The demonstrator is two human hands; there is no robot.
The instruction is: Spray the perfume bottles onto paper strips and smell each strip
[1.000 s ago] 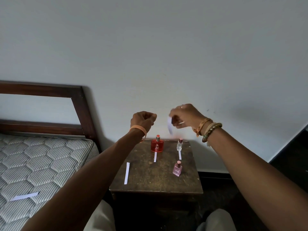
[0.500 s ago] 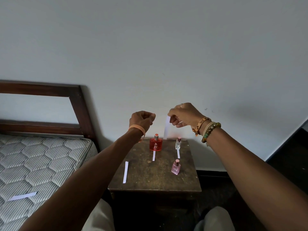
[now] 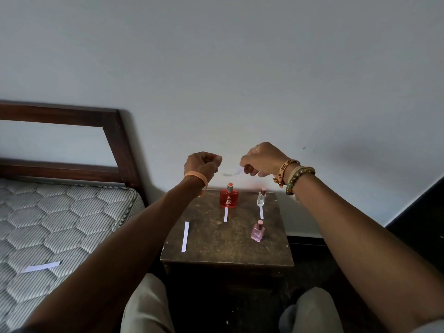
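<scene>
On the bed, far left, one paper strip is seen lying flat, well apart from the rest. Next, the left hand is held up over the table w/ its grip curled tight into a fist; whether anything is enclosed in it can't be told, and its pose is unchanged vs. a second ago. On the table a long strip is laid near the left edge, a short strip is set just in front of the red bottle, and another short strip is set in front of the small clear bottle; the pink bottle is stood nearer the front, no strip by it. All 3 bottles are upright, untouched. The change is at the right hand: the held strip, which was hung down vertical half a sec. ago, is now swung out sideways toward the left hand and smeared by motion blur. Its end is pinched in the right grip, thumb against fingers. The strip is prob. being waved to air the scent, so the spray step for this one is judged done and smelling is judged next. The pink bottle's strip is prob. this one, but that can't be confirmed.
</scene>
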